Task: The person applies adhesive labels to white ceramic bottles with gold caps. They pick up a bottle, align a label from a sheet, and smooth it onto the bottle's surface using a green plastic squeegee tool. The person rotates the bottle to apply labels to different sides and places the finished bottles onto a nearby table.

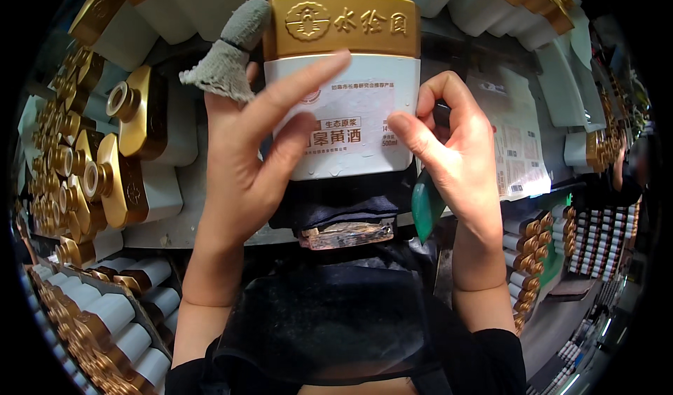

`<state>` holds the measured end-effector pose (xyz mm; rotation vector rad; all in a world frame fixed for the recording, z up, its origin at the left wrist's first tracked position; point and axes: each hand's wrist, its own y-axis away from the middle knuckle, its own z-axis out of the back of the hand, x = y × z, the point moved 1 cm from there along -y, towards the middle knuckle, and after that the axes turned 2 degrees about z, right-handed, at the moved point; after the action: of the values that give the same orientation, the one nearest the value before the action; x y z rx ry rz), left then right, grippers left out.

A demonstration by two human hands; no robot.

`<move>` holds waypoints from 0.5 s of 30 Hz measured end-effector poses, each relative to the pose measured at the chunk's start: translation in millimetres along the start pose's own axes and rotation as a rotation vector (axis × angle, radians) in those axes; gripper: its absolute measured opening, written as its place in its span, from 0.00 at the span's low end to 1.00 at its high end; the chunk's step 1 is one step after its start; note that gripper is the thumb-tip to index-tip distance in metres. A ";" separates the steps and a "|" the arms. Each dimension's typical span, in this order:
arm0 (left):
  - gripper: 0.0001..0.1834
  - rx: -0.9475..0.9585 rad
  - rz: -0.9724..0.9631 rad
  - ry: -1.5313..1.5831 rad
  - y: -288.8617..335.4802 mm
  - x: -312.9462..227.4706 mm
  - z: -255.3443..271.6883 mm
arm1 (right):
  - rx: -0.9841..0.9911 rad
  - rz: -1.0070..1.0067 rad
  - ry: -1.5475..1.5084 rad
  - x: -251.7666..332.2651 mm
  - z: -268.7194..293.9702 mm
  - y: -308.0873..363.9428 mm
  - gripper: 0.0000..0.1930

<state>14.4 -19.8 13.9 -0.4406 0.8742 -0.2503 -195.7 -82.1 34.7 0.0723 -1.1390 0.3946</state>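
- A workshop or factory floor, judging by the sheer number of matching goods
- On the left, a crowd of gold-topped white bottles (130, 192), all of one pattern, with a plain grey worktable (175, 235) beside them
- At lower left, more stock in the same white and gold (112, 318), packed close in rows
- On the right, further ranks of white and gold containers (603, 241), long and tight, reaching back into the room
- Near the right forearm, a pale sheet with repeated brown print (519, 135), much like labels
- For work gear, a grey knitted finger cover (221, 71) on the left hand (256, 132)
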 end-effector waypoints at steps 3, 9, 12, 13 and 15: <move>0.24 0.041 0.032 -0.090 2.5 -4.3 -4.4 | 0.019 0.016 0.052 0.2 0.0 2.4 0.17; 0.23 0.055 0.026 -0.161 3.3 -1.9 -5.8 | -0.009 0.099 0.104 -1.8 -0.5 7.3 0.13; 0.23 0.035 0.015 -0.137 4.6 -0.5 -4.1 | -0.161 0.201 0.217 -1.1 -4.2 20.5 0.06; 0.22 0.017 -0.005 -0.123 4.0 0.1 -4.7 | -0.181 0.255 0.170 -0.3 -4.5 34.1 0.02; 0.22 0.078 0.002 -0.113 1.2 -4.9 -5.5 | -0.013 0.409 0.294 -1.1 -8.1 64.7 0.10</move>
<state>7.2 -18.4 13.6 -0.3776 0.7513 -0.2542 -211.2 -20.2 21.1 -0.2274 -0.8613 0.7359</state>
